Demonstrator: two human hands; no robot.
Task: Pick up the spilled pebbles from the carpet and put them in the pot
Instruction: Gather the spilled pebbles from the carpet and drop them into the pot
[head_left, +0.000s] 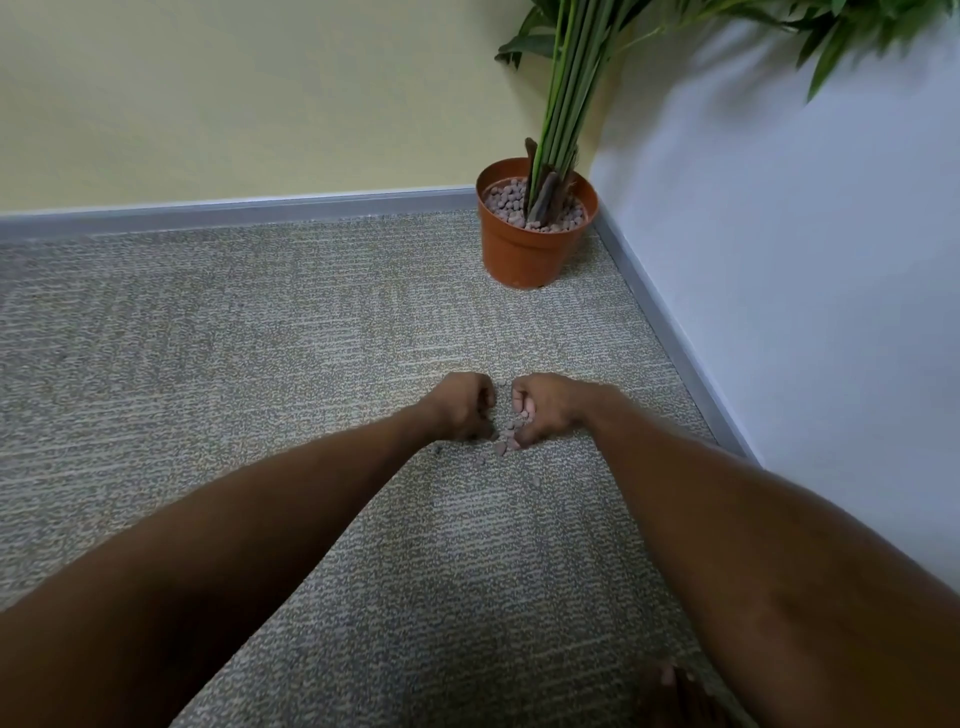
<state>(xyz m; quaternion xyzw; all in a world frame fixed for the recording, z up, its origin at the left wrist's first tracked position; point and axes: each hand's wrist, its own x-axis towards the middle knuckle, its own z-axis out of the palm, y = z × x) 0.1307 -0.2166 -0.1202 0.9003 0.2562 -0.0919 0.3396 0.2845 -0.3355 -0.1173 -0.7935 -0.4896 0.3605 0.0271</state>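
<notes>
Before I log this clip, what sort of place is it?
Probably the corner of an office or similar room: woven grey carpet, a metal skirting strip along two painted walls, and a plant in an orange pot standing in the corner.

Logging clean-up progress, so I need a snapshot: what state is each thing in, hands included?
left hand: fingers curled, down at the carpet; whether its grip holds anything is hidden.
right hand: fingers curled round a few spilled pebbles.
spilled pebbles: some loose on the carpet between the hands.
pot: upright in the corner, filled with pebbles.
plant: upright in the pot.
</notes>
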